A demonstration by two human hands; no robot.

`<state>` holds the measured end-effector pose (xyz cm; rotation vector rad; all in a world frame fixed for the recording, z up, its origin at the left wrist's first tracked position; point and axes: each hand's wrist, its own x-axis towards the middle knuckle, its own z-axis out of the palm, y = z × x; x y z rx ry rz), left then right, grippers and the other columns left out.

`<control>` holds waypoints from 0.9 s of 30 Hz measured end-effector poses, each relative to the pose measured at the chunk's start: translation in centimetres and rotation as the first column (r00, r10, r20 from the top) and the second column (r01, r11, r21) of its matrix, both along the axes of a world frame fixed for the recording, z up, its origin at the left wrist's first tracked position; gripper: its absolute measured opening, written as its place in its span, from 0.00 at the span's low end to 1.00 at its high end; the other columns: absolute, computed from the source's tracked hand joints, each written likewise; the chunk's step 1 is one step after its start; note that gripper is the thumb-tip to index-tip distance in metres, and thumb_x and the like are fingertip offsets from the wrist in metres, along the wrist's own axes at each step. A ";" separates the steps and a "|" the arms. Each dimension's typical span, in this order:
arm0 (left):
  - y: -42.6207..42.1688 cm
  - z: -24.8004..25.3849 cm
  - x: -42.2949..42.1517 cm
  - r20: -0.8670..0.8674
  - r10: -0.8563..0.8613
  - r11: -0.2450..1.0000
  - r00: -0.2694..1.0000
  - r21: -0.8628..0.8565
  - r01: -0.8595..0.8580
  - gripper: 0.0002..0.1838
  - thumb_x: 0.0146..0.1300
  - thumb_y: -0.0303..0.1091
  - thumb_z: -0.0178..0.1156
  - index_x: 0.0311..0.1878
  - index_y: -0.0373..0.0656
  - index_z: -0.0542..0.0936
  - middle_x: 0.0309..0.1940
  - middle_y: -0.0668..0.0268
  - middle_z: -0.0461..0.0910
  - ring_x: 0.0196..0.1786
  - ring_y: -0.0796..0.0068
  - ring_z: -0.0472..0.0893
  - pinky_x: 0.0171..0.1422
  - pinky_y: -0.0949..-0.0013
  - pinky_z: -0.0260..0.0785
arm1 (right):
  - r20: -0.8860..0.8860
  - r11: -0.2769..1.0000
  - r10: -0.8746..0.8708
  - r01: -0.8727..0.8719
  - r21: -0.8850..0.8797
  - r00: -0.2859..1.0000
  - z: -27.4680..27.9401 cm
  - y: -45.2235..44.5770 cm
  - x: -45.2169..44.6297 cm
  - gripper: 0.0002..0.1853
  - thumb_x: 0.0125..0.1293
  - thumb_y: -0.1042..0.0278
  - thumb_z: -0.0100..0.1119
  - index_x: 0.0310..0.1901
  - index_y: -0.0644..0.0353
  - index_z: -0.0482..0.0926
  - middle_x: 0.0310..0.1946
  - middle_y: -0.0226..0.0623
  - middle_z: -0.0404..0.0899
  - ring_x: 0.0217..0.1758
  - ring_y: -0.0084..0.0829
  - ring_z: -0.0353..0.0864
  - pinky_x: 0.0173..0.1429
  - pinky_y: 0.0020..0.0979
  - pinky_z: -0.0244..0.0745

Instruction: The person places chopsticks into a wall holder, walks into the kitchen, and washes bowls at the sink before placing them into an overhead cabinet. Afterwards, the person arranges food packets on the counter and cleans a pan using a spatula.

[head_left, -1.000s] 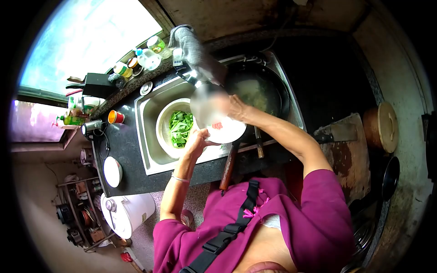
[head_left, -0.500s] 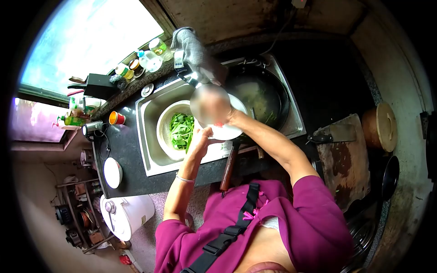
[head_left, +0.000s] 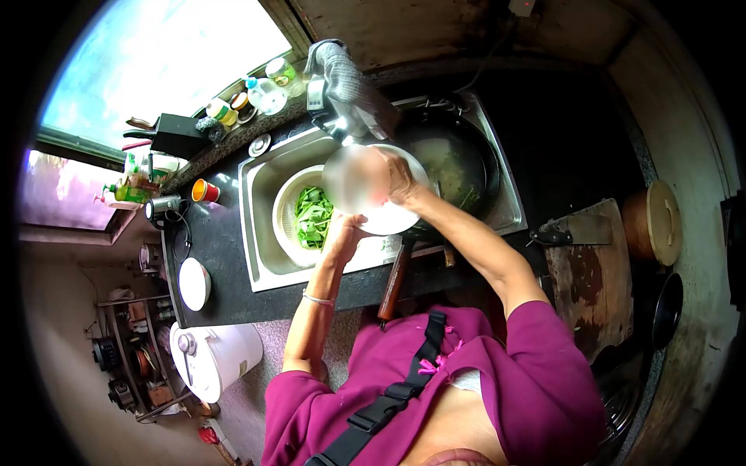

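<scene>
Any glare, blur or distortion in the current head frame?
Head view: the window is blown out; a round blurred patch covers part of the white plate, beside the right hand; the black counter at upper right shows almost no detail; black vignetting fills the corners, and wide-angle distortion bends edges near the rim.

I see a loose plum top (head_left: pixel 536 380) with sleeves (head_left: pixel 299 400) ending near the elbows. A black strap (head_left: pixel 426 342) crosses it from one o'clock to seven, with a black buckle (head_left: pixel 371 418). Pink trim (head_left: pixel 430 365) has white fabric (head_left: pixel 468 381) at its four o'clock. A pale bracelet (head_left: pixel 318 299) rings the left wrist.
</scene>
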<state>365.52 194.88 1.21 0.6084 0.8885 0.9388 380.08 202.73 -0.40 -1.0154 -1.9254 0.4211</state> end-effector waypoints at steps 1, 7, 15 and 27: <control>-0.2 -0.1 0.1 -0.075 0.025 1.000 0.997 0.018 -0.023 0.25 0.44 0.21 0.48 0.51 0.33 0.63 0.41 0.56 0.70 0.41 0.60 0.75 0.42 0.53 0.75 | -0.148 0.999 0.011 -0.017 -0.040 0.989 -0.7 -0.3 -0.9 0.03 0.53 0.73 0.53 0.31 0.59 0.75 0.31 0.42 0.74 0.33 0.43 0.78 0.36 0.38 0.73; 0.1 -0.4 -1.4 -0.082 -0.050 0.997 0.995 0.050 0.054 0.28 0.48 0.22 0.51 0.57 0.35 0.61 0.44 0.59 0.71 0.45 0.66 0.76 0.52 0.62 0.72 | -0.604 0.785 0.256 -0.527 -0.325 0.754 1.7 -3.1 -1.5 0.03 0.56 0.77 0.53 0.33 0.62 0.75 0.24 0.27 0.75 0.30 0.16 0.72 0.36 0.21 0.69; -0.1 -1.0 -1.8 -0.105 -0.053 0.998 0.993 0.031 0.056 0.21 0.49 0.23 0.50 0.49 0.34 0.66 0.36 0.63 0.73 0.38 0.71 0.77 0.44 0.60 0.75 | 0.196 0.598 0.675 -0.372 -0.710 0.711 5.8 0.3 5.3 0.09 0.54 0.67 0.58 0.35 0.59 0.76 0.27 0.34 0.77 0.30 0.28 0.74 0.36 0.30 0.70; -0.7 0.2 0.8 -0.099 0.018 0.995 0.995 0.097 -0.008 0.36 0.46 0.21 0.46 0.63 0.41 0.50 0.43 0.56 0.67 0.37 0.65 0.76 0.38 0.58 0.79 | 0.037 0.978 0.189 -0.191 0.086 0.981 4.0 -2.7 -1.3 0.04 0.53 0.74 0.54 0.32 0.61 0.75 0.29 0.39 0.71 0.31 0.34 0.74 0.34 0.32 0.74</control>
